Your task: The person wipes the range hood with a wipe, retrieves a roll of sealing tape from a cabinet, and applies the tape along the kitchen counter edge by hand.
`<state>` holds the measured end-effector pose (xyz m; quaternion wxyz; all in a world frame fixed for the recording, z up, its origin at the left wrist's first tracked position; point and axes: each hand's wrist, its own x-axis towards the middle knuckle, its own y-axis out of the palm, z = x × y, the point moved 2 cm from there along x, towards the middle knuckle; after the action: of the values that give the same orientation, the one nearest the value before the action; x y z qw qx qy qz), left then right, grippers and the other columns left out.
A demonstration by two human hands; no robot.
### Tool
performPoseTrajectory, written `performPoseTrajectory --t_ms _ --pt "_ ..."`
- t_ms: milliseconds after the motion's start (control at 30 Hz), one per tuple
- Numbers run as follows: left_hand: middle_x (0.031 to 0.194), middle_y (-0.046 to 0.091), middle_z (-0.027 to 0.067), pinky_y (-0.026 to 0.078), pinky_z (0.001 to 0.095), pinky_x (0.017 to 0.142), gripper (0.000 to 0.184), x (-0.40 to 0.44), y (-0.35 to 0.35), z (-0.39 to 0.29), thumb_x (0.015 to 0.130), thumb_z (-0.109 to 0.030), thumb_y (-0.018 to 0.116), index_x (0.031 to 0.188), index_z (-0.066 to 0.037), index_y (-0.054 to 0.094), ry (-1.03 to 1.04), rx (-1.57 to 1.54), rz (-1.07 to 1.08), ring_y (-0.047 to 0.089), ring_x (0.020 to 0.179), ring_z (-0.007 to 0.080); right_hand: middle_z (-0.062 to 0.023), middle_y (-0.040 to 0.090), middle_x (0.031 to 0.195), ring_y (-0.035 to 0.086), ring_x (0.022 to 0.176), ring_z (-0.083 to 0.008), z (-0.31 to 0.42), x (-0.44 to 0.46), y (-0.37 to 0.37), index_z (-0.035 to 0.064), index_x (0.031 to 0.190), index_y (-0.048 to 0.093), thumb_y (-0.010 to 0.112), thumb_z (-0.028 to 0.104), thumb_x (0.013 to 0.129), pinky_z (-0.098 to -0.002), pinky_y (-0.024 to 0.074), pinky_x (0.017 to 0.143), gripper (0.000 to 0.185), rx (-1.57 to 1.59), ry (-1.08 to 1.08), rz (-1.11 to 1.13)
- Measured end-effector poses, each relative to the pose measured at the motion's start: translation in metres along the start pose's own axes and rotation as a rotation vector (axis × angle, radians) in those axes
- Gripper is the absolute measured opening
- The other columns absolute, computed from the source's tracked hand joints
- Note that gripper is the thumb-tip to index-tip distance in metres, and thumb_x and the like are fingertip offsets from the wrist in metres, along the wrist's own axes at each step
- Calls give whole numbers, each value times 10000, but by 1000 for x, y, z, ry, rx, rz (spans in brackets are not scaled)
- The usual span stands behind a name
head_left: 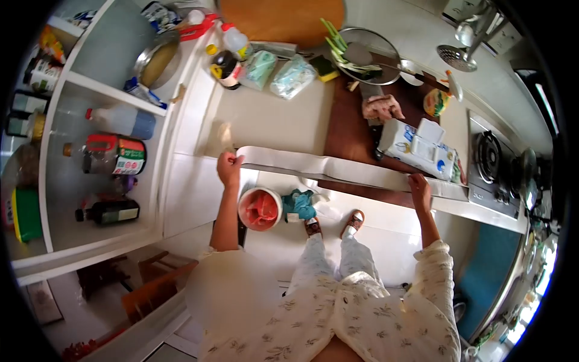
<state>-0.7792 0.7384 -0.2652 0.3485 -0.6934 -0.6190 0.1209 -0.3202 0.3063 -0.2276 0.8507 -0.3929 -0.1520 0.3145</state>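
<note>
A long white strip (pixel 289 160) stretches along the front edge of the counter, standing on its side with a slight bend near its middle. My left hand (pixel 229 169) is closed on its left end, thumb toward the strip. Farther right, my right hand (pixel 420 192) pinches the same strip, whose remaining length runs on toward the stove. I cannot tell whether the strip is stuck to the counter edge. Behind it lie a dark red-brown board (pixel 350 136) and a white pack of wipes (pixel 413 151) with its lid raised.
Raw meat (pixel 383 107), green onions in a colander (pixel 344 54) and bottles (pixel 226 66) stand farther back. A gas stove (pixel 488 157) is at right. Below the counter are a bin with a red liner (pixel 259 208) and a teal bag (pixel 300 205). Shelves (pixel 102 90) with bottles rise at left.
</note>
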Motion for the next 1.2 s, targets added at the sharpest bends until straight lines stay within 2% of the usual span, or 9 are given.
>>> performPoseTrajectory --t_ms 100,400,500,633,733,900,967,1067,1200 --pt "658 561 15 441 277 583 291 10 -6 -5 742 -209 800 745 -65 547 -77 30 63 499 599 125 -132 630 849 621 750 -291 -6 3 0 46 919 653 622 139 835 -357 494 691 128 1 -10 7" --pt "640 552 0 442 257 578 189 30 -20 7 775 -32 704 813 -49 520 -246 -93 266 529 608 85 -113 616 846 624 782 -290 -13 6 -4 21 875 671 678 127 756 -363 495 702 160 -14 -52 134" --pt "652 587 45 464 314 584 181 25 -18 -7 786 -40 694 832 -55 520 -15 6 187 585 611 168 -114 612 849 621 798 -295 -11 4 -3 20 884 676 680 110 746 -364 494 712 165 -29 -32 125" --pt "707 605 124 466 418 596 158 15 -12 -37 795 -75 672 860 -88 529 44 469 205 600 656 335 -119 608 867 621 821 -296 -9 4 -4 21 904 682 685 98 747 -366 493 723 175 -25 -64 123" --pt "687 601 123 470 438 605 151 10 -5 -53 805 -62 651 873 -93 520 132 615 146 604 661 346 -122 608 911 615 865 -297 -4 3 -6 24 926 683 689 95 749 -378 495 753 191 -86 -83 155" --pt "986 625 125 485 422 705 207 6 -7 -67 759 -20 667 916 -67 540 181 650 195 605 909 332 -106 605 1036 577 1006 -294 69 -1 -9 39 1034 665 705 125 755 -426 481 860 295 -487 -266 103" --pt "1120 605 127 498 402 775 261 7 -11 -75 768 -51 689 1002 -52 574 156 700 236 585 1015 327 -127 601 1113 565 1070 -297 98 -12 14 44 1099 650 698 143 769 -425 477 895 348 -355 -468 89" --pt "1190 588 132 480 395 870 327 -10 -10 -129 785 -52 677 1103 -57 601 480 567 22 563 1058 335 -148 579 1145 571 1052 -331 161 -11 42 35 1123 627 674 11 763 -393 498 884 364 -11 -647 290" --pt "1209 595 116 442 392 956 291 -66 48 -176 825 -76 634 1114 -51 639 635 -62 664 554 1104 311 -141 576 1146 560 1057 -339 172 -1 84 38 1137 620 654 -29 752 -416 490 862 392 198 -615 377"
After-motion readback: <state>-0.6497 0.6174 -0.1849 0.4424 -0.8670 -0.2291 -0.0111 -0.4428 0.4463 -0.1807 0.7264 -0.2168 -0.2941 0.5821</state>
